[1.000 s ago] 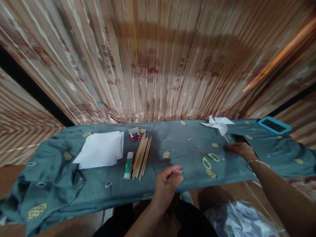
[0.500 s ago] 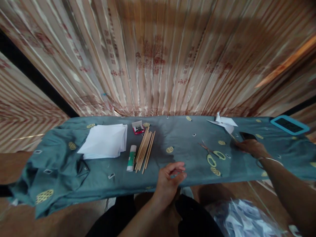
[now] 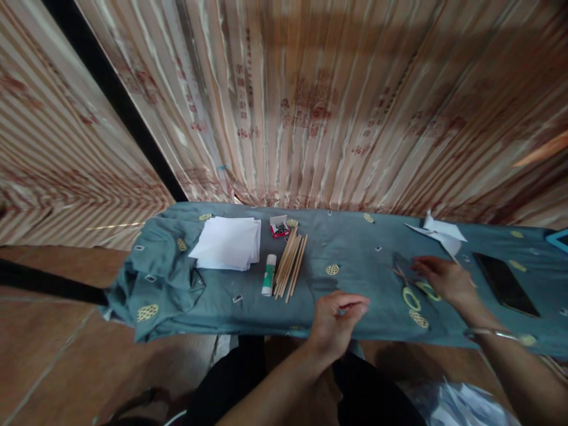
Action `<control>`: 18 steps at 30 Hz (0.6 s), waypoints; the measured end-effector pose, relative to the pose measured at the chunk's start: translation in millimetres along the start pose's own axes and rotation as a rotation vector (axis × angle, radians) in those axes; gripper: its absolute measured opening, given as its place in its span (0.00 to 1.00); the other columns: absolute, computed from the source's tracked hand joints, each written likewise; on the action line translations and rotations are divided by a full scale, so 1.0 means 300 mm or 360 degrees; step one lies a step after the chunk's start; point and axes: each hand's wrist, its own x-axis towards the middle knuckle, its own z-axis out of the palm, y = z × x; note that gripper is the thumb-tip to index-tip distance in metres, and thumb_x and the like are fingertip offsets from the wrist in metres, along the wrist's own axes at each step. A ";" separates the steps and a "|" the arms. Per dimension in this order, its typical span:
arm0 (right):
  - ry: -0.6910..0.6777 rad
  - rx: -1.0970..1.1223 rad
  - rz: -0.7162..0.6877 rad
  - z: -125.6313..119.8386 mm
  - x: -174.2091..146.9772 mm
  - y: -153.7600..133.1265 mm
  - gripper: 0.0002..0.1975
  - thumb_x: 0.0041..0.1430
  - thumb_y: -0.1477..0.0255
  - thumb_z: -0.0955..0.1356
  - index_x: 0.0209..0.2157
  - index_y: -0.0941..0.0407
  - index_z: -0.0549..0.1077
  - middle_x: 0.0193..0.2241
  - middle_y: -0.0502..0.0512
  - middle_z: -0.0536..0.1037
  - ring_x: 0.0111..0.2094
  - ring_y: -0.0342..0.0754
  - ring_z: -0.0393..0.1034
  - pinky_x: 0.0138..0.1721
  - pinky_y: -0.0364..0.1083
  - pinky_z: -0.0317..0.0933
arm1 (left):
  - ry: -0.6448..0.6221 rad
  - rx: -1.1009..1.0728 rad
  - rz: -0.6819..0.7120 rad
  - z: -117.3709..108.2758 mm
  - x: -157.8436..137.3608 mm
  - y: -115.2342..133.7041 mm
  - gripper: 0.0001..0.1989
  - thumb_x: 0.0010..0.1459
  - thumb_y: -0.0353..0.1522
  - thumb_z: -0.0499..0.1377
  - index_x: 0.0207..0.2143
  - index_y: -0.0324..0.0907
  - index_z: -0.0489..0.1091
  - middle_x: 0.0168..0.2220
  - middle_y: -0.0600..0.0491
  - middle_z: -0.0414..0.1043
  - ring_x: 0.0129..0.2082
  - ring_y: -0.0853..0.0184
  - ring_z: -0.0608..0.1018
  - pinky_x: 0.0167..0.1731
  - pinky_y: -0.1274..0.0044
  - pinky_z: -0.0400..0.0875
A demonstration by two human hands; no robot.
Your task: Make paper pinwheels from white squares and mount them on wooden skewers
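Observation:
My left hand (image 3: 338, 324) is at the front edge of the cloth-covered table, thumb and fingers drawn together with nothing visible in them. My right hand (image 3: 446, 281) is open just above the scissors (image 3: 412, 290), which have yellow-green handles and lie partly beneath it. Behind that hand a white paper pinwheel (image 3: 448, 239) rests on the cloth, its stick mostly hidden by the hand. Left of the middle, several thin wooden sticks (image 3: 290, 263) lie beside a green and white glue stick (image 3: 268, 275).
A stack of white paper (image 3: 228, 242) lies at the left, near a small red box (image 3: 279, 226) of pins. At the right are a black phone (image 3: 506, 284) and a blue-framed tablet (image 3: 558, 238). A plastic bag (image 3: 461, 402) of white paper pieces stands on the floor.
My right hand has let go of the pinwheel's stick and moved over to the scissors. My left hand's fingers have come closer together. The view has shifted left.

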 end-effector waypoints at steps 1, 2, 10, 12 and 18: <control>-0.0148 0.0178 -0.0055 0.042 -0.020 -0.068 0.08 0.50 0.66 0.67 0.29 0.52 0.78 0.26 0.57 0.80 0.28 0.52 0.74 0.31 0.47 0.63 | 0.0017 0.0025 0.0032 -0.014 0.007 0.010 0.08 0.50 0.33 0.60 0.30 0.43 0.79 0.30 0.50 0.78 0.32 0.64 0.76 0.36 0.75 0.68; -0.0259 0.0350 -0.0090 0.085 -0.040 -0.141 0.11 0.51 0.64 0.66 0.31 0.53 0.77 0.26 0.57 0.80 0.27 0.51 0.74 0.30 0.47 0.64 | 0.0042 0.0045 0.0068 -0.031 0.016 0.022 0.08 0.51 0.33 0.59 0.30 0.43 0.79 0.29 0.50 0.78 0.31 0.64 0.76 0.35 0.75 0.68; -0.0516 0.0768 -0.0921 0.368 -0.247 -0.731 0.14 0.59 0.61 0.64 0.30 0.54 0.76 0.24 0.50 0.78 0.24 0.46 0.72 0.27 0.44 0.65 | 0.0242 0.0619 0.0751 -0.159 0.020 0.096 0.11 0.58 0.36 0.57 0.36 0.42 0.76 0.35 0.47 0.77 0.39 0.60 0.75 0.44 0.69 0.68; -0.0487 0.0756 -0.1064 0.415 -0.305 -0.844 0.10 0.60 0.65 0.64 0.33 0.53 0.76 0.31 0.53 0.79 0.32 0.48 0.73 0.37 0.47 0.67 | 0.0244 0.0764 0.1014 -0.162 0.003 0.090 0.15 0.58 0.36 0.57 0.45 0.40 0.72 0.44 0.45 0.74 0.45 0.59 0.73 0.48 0.66 0.67; -0.0469 0.0567 -0.1526 0.517 -0.410 -1.051 0.16 0.55 0.69 0.70 0.46 0.59 0.73 0.51 0.64 0.72 0.54 0.55 0.64 0.56 0.55 0.58 | 0.0299 0.0962 0.1244 -0.165 -0.012 0.074 0.16 0.58 0.35 0.58 0.47 0.38 0.69 0.50 0.44 0.70 0.49 0.59 0.70 0.49 0.65 0.67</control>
